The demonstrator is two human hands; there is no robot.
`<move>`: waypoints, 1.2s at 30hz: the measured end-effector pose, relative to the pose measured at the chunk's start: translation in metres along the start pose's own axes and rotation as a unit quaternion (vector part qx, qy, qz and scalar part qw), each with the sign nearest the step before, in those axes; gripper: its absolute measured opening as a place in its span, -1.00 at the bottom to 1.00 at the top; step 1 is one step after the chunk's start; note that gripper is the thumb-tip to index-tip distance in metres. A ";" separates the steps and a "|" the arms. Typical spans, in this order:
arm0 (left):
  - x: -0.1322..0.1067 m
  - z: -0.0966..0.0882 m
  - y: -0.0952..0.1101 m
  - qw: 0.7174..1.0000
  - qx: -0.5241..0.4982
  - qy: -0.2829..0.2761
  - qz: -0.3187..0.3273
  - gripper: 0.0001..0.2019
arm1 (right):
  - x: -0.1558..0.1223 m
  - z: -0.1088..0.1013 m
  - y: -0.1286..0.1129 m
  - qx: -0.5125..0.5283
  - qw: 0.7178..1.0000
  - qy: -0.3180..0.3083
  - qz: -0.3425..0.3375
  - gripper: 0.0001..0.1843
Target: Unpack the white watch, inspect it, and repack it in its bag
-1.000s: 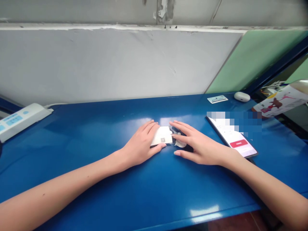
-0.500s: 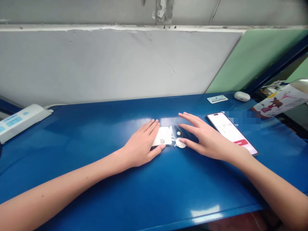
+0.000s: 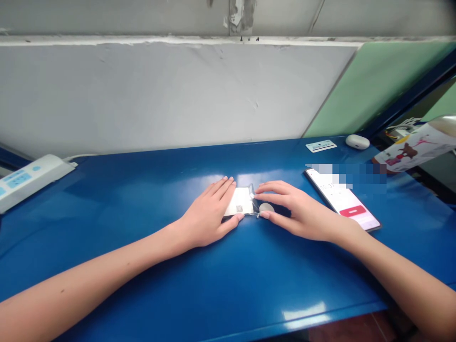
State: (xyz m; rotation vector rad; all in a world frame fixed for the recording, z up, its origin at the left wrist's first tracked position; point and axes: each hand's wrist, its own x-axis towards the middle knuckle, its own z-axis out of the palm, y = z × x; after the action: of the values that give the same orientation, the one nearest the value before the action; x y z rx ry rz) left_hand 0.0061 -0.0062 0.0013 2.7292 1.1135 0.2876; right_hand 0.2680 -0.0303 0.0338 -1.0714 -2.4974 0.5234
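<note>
A small white card (image 3: 241, 202) with a printed square code lies on the blue table (image 3: 228, 285). My left hand (image 3: 210, 213) lies flat on its left part, fingers stretched out and pressing it down. A clear plastic sleeve (image 3: 252, 197) sticks out at the card's right edge, with a small white round disc (image 3: 266, 207) beside it. My right hand (image 3: 302, 213) rests over the disc, fingers curved, index fingertip touching the sleeve's edge and thumb tip by the disc. I cannot make out whether it grips anything.
A smartphone (image 3: 347, 204) with a lit screen and a red button lies right of my right hand. Farther back are a small white card (image 3: 321, 146) and a white earbud case (image 3: 357, 141). A white power strip (image 3: 28, 178) sits far left. A printed bag (image 3: 416, 145) leans at right.
My right hand first moved right, uncovering the sleeve and disc, then came back left with fingers curled onto them. My left hand stayed on the card.
</note>
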 end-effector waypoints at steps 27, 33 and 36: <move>0.001 0.000 0.002 1.000 0.020 -0.015 0.000 -0.27 | 0.002 0.020 -0.003 -0.039 0.999 -0.016 -0.026 -0.42; 0.001 0.001 0.002 1.000 0.012 -0.014 -0.002 -0.29 | 0.007 0.024 -0.009 -0.159 0.982 0.014 -0.102 -0.44; 0.001 0.001 0.002 1.000 0.007 -0.014 -0.002 -0.30 | 0.011 0.024 -0.013 -0.197 0.973 0.017 -0.116 -0.47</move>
State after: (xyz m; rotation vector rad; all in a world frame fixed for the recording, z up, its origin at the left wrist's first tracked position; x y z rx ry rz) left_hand 0.0085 -0.0070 0.0013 2.7347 1.1183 0.2414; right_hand 0.2422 -0.0353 0.0215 -0.8853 -2.7141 -0.0633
